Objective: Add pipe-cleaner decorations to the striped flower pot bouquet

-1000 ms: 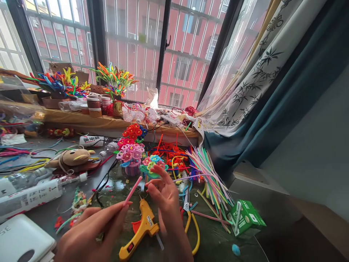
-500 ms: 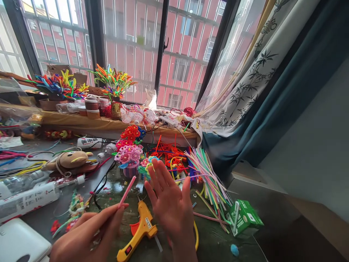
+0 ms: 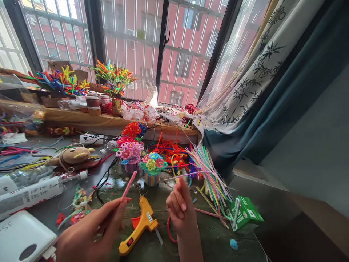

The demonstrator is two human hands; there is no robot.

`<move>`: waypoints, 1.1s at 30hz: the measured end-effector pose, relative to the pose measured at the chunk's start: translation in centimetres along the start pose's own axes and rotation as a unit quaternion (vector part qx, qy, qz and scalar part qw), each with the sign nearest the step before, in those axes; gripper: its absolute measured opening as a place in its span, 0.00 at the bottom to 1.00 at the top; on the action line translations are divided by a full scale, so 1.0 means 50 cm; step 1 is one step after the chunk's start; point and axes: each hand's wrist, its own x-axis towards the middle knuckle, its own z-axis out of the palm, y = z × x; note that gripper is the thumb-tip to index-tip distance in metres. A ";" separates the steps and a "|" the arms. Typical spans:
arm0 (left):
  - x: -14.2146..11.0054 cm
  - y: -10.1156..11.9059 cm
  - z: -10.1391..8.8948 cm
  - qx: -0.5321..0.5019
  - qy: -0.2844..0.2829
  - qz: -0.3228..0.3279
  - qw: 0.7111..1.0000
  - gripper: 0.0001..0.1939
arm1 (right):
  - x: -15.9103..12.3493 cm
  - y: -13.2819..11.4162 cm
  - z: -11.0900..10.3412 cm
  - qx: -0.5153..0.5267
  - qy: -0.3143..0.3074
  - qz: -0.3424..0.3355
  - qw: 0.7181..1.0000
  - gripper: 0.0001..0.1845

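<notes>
My left hand [image 3: 92,225] pinches a short pink pipe cleaner [image 3: 129,186] between thumb and fingers, its free end pointing up and to the right. My right hand [image 3: 180,207] is raised to the right of it, fingers curled in toward the palm, and I see nothing in it. A yellow glue gun [image 3: 144,222] lies on the table between my hands, its nozzle pointing away. Just beyond stand a small striped pot of pipe-cleaner flowers [image 3: 153,163] and a pot of pink flowers [image 3: 130,150]. A thin lilac pipe cleaner [image 3: 188,175] shows behind my right fingertips.
Right of my hand lie a bundle of pastel pipe cleaners [image 3: 208,171], a green box [image 3: 245,213] and a blue pompom [image 3: 233,244]. To the left are a white device [image 3: 24,234], plastic bottles [image 3: 32,191] and a brown toy [image 3: 72,156]. A cluttered windowsill [image 3: 65,118] runs behind.
My right hand was spread with its palm showing; its fingers have since curled in and it has moved slightly right and down. My left hand keeps the pink pipe cleaner.
</notes>
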 end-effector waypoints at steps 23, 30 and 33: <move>-0.006 -0.049 0.021 -0.040 -0.137 0.149 0.979 0.17 | -0.014 0.071 0.081 -0.195 -0.037 -0.019 0.980 0.20; 0.011 -0.057 0.017 -0.040 -0.126 0.209 0.969 0.16 | -0.006 0.056 0.083 -0.056 -0.081 0.110 0.989 0.18; 0.026 -0.049 0.025 -0.033 -0.110 0.237 0.965 0.16 | -0.004 0.039 0.071 -0.064 -0.071 0.114 0.989 0.15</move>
